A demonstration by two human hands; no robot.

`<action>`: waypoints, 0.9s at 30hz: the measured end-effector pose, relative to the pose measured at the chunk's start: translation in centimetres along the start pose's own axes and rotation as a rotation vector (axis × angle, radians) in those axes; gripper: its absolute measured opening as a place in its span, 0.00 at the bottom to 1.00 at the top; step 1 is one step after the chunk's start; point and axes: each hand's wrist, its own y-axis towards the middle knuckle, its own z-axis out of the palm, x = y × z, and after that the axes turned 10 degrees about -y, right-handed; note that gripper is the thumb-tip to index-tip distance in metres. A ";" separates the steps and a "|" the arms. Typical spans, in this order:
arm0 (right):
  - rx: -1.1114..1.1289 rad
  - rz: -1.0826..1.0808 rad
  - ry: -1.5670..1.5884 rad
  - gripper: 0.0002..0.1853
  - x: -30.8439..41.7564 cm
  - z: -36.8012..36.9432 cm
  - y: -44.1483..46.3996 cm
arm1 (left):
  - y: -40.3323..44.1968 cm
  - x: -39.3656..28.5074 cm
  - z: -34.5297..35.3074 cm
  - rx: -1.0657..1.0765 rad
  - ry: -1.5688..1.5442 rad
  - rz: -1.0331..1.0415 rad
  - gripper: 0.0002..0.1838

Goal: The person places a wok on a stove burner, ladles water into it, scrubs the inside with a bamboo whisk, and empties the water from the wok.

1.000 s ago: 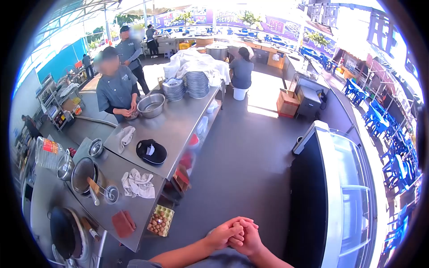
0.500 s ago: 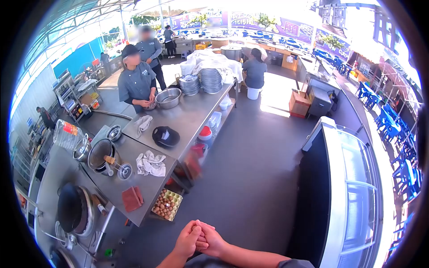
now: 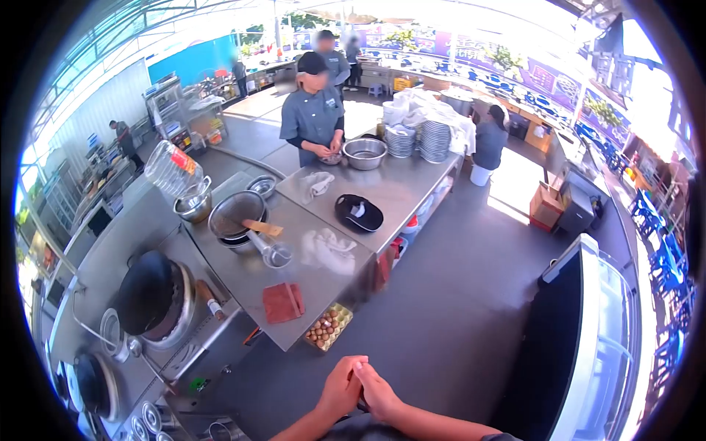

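My left hand (image 3: 341,388) and my right hand (image 3: 378,389) are pressed against each other in front of my body, at the bottom of the view. Their fingers are closed and the fingertips meet. No object shows between them, though the palms are hidden. Beyond the hands, a tray of brown eggs (image 3: 329,328) sits low beneath the corner of a steel table (image 3: 323,290). On that corner lies a folded red cloth (image 3: 282,303). Further back on the table are a white cloth (image 3: 329,251), a black cap (image 3: 359,214) and a large pot with a strainer (image 3: 237,213).
To the left is a stove with a dark wok (image 3: 152,294). A co-worker (image 3: 315,117) stands behind the table near a steel basin (image 3: 365,154) and stacked plates (image 3: 434,142). Another person (image 3: 489,143) sits further back. A glass-fronted cabinet (image 3: 603,353) stands at right.
My view has turned left, so the table and its things sit further right. My hands have shifted from a wrapped clasp to being pressed together with fingertips meeting.
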 end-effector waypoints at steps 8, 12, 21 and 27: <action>0.162 0.202 0.068 0.28 -0.3 7.9 3.3 | -0.5 4.8 -10.3 -0.239 0.579 0.350 0.13; 0.306 0.234 0.003 0.31 -0.7 11.2 5.4 | -1.6 5.7 -14.9 -0.360 0.502 0.282 0.10; 0.335 0.303 -0.175 0.24 -0.1 11.7 10.8 | -4.6 8.5 -23.6 -0.507 0.312 -0.074 0.09; 0.332 0.414 0.004 0.18 -1.6 9.5 19.1 | -6.6 9.4 -26.6 -0.538 0.289 -0.309 0.10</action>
